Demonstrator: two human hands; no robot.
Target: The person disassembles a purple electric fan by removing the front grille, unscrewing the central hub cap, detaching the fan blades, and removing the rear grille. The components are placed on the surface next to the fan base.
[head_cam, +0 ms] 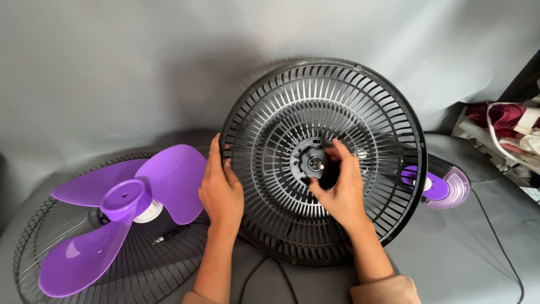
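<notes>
1. Rear fan guard (349,112): black plastic, radial rib pattern with concentric rings.
2. Hub nut (313,162) at its centre: black, silver shaft tip.
3. Fan blade (121,208): solid bright purple, three lobes.
4. Front grille (34,236) under the blade: thin black wire, fine radial spokes.
5. Fan base (447,188): purple centre, translucent lilac edge, black top.
6. Backdrop cloth (140,62): plain grey.
7. Cable (495,231): black.
8. Sleeves (388,291): beige.

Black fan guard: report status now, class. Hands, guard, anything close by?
Left hand gripping black fan guard at its left rim. Right hand fingers on the centre hub. Purple fan blade lies on wire grille, left, apart from guard.
</notes>
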